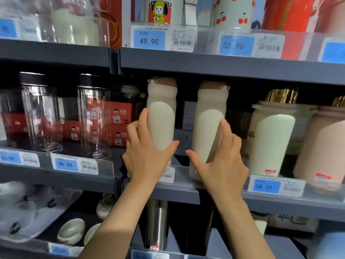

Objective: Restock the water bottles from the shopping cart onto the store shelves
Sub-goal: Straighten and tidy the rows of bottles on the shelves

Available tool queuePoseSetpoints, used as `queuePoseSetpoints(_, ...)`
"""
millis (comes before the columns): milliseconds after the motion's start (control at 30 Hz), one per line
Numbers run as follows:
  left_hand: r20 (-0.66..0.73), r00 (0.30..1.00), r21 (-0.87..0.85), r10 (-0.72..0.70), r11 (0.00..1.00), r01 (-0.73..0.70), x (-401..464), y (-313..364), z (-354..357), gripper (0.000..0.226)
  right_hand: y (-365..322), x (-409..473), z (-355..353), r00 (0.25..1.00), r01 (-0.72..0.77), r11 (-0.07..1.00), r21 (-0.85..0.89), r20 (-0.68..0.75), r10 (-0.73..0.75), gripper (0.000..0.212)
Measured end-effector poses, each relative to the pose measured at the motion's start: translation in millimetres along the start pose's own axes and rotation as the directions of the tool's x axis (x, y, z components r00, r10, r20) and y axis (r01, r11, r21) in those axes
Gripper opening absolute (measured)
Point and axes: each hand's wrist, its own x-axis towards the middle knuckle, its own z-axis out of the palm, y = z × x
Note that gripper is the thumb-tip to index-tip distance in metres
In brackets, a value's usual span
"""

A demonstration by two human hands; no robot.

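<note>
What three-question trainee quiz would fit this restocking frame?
1. True or false: each hand holds a cream bottle on the middle shelf.
2. Which price tag sits below the clear glass bottles? A 36.90 B 58.00 C 49.90
3. Fill in: the mug right of the bottles has a ____ coloured lid.

Key: 1 true, left hand on the left cream bottle, right hand on the right cream bottle. 2 A. 3 gold, on the cream mug.

Shelf price tags [149,39] read 49.90, 55.90, 36.90 and 58.00
</note>
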Motion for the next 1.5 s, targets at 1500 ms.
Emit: queuePoseSetpoints(1500,0.007,1.0,-0.084,0.02,0.996,-0.02,-16,-10,-9,0.096,12,0,-14,0.997,-0.029,0.992,0.125,0.081,0.019,0.103)
